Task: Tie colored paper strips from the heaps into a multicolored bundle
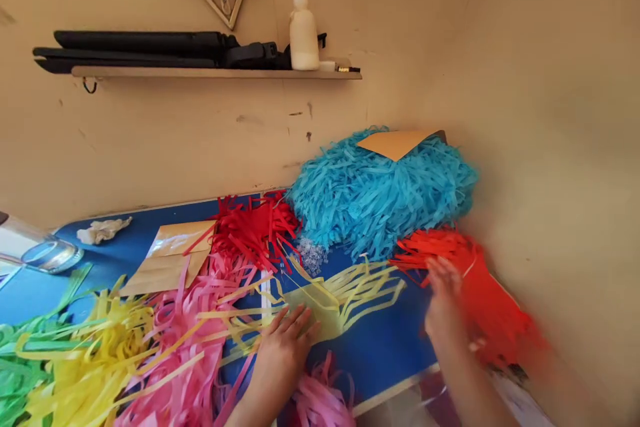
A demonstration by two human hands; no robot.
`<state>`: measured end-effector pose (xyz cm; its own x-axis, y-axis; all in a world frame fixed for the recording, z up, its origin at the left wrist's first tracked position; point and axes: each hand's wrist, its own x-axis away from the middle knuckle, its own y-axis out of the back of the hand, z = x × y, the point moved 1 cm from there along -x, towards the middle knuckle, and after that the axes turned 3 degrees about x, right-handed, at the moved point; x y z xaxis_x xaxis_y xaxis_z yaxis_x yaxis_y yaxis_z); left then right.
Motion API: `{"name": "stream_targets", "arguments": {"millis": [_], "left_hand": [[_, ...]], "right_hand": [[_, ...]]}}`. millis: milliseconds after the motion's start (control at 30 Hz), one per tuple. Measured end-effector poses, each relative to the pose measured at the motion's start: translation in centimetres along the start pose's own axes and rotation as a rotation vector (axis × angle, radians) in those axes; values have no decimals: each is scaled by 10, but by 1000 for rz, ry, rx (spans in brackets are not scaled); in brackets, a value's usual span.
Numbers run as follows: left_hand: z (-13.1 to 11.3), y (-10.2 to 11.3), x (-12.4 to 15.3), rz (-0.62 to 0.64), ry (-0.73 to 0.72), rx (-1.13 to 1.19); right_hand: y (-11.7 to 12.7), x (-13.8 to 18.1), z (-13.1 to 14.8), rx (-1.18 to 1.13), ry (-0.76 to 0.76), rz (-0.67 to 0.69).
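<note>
My left hand [287, 347] lies with fingers stretched over a pale yellow sheet of tissue paper [320, 310]. Both ends of that sheet are cut into thin strips, which spread left and right over the blue table. My right hand [444, 294] is raised in front of a pile of red-orange fringed paper [493, 300]. Motion smears its fingers, so I cannot tell whether they touch the paper or hold anything. Just beyond the yellow sheet is a small heap of clear plastic bits [311, 255].
Blue fringed paper [380, 194] is heaped against the wall, a brown card on top. Red [253, 227], pink [193, 327], yellow [95, 347] and green [23, 360] fringes cover the left side, near a brown paper packet [173, 257] and a glass [53, 254]. A shelf [215, 72] holds a glue bottle [304, 34].
</note>
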<state>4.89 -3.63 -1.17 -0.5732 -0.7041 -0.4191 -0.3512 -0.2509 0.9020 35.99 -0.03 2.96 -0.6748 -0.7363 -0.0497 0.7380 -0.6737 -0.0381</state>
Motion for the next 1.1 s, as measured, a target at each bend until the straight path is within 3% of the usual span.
{"name": "stream_targets", "arguments": {"millis": [33,67,133,167,233,300,367,467,533,567,600,633,733,767,833,933,967,1000,1033,1100], "left_hand": [[-2,-3,0,38,0,6],[-4,-4,0,69,-2,8],[-9,-4,-2,120,-2,14],[-11,-4,-2,143,-3,18],[-14,-4,-3,171,0,26],[-16,-7,-1,180,12,33],[-16,-11,2,171,34,41],[-16,-17,7,145,60,57],[-16,-18,7,130,69,61],[-17,-17,7,131,71,62],[-18,-17,6,137,72,66],[-19,-16,6,145,74,70],[-21,-12,3,169,88,82],[-21,-12,3,172,87,82],[-21,-11,3,164,77,77],[-19,-11,3,139,67,72],[-19,-10,2,139,71,74],[-20,-9,1,146,79,79],[-21,-8,-1,160,91,87],[-24,-5,-7,200,125,112]], "right_hand": [[-1,16,3,132,182,49],[-7,36,6,262,316,234],[-29,80,6,440,506,809],[-41,99,4,496,586,999],[-59,119,-2,619,665,1178],[-66,113,-12,789,667,1168],[-60,91,-24,983,635,1063],[-35,52,-33,1214,519,695],[-23,40,-29,1224,481,432],[-23,41,-25,1177,505,374],[-27,45,-20,1104,555,399],[-36,53,-15,1017,619,511],[-72,77,-9,796,722,1016],[-81,78,-10,787,702,1095],[-88,69,-15,874,607,1028],[-68,46,-21,1045,484,629],[-59,42,-20,1054,500,559],[-51,44,-19,1035,550,582],[-46,49,-17,993,619,690],[-44,66,-15,873,750,1024]]}}
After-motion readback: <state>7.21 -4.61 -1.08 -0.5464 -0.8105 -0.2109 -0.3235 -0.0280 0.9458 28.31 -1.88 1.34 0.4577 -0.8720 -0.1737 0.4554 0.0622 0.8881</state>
